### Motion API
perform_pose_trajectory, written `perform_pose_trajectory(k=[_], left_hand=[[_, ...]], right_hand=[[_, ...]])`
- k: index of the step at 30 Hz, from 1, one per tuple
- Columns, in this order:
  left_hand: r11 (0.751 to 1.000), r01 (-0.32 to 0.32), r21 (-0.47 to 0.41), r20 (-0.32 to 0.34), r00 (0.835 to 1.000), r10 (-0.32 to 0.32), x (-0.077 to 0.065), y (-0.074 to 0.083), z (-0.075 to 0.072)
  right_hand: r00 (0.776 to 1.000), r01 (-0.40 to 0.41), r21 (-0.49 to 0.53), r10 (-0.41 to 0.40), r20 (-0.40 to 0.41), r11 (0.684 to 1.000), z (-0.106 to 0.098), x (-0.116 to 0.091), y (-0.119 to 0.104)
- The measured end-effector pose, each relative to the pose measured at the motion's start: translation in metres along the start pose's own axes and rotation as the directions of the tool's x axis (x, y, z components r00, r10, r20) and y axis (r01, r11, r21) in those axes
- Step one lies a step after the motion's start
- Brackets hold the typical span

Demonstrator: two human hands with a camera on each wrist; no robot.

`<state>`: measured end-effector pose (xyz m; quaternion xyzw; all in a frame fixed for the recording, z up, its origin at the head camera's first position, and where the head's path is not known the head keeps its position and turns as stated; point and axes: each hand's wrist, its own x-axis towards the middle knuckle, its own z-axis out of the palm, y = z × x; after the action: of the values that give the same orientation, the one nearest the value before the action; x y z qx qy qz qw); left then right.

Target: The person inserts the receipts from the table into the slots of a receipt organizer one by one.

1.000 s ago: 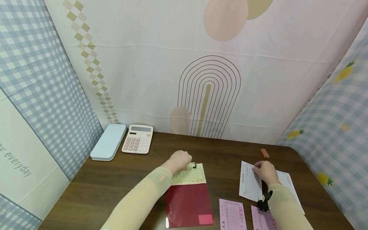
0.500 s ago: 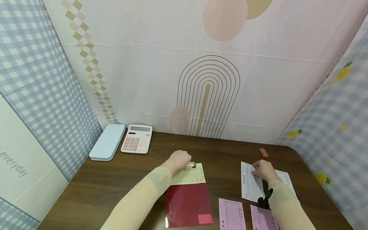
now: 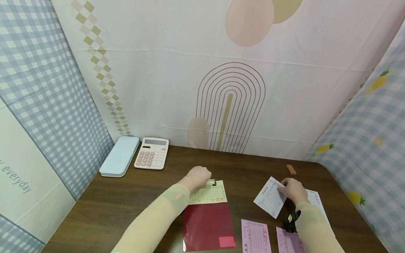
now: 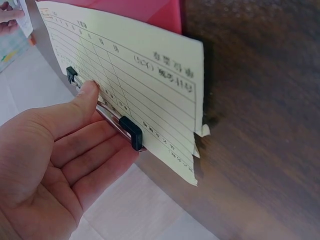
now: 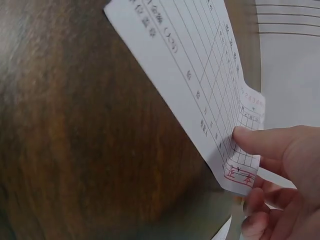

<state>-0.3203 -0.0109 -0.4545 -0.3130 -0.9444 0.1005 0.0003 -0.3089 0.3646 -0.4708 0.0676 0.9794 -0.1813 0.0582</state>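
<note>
Left hand [image 3: 197, 176] pinches fastener [image 4: 131, 132] on yellow form [image 3: 211, 195], head-view 6 o'clock; right hand [image 3: 294, 190] pinches white slip [image 3: 270, 198], form's 3 o'clock. Risk: one-end pinch could let slip droop, crease; loosened fastener could skew form.

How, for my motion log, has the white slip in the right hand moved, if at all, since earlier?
Yes. Against the leftmost pink slip in the head view, the white slip has turned, its near end swinging left.
</note>
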Motion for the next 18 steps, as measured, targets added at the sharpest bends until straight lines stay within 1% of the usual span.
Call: perform_pose_trajectory(k=[3,7,12,18], left_hand=[[1.000,-0.002,0.001,-0.002,1.000,0.002,-0.0002,-0.0001,0.0004],[1.000,0.003,0.001,-0.009,1.000,-0.003,-0.0004,-0.0004,0.0005],[1.000,0.002,-0.003,-0.001,1.000,-0.002,0.0002,-0.0003,0.0011],[1.000,-0.001,-0.006,0.000,1.000,0.001,0.0004,-0.0001,0.0001]], right_hand=[[1.000,-0.017,0.020,0.016,0.024,1.000,0.0001,-0.0013,0.0039],[0.998,-0.002,0.048,-0.001,0.057,0.999,-0.0004,-0.0024,0.0064],[0.998,0.010,0.091,-0.016,0.060,0.996,-0.0024,-0.0031,0.0071],[0.996,0.020,0.057,-0.024,0.082,0.998,-0.0041,-0.0036,0.0074]])
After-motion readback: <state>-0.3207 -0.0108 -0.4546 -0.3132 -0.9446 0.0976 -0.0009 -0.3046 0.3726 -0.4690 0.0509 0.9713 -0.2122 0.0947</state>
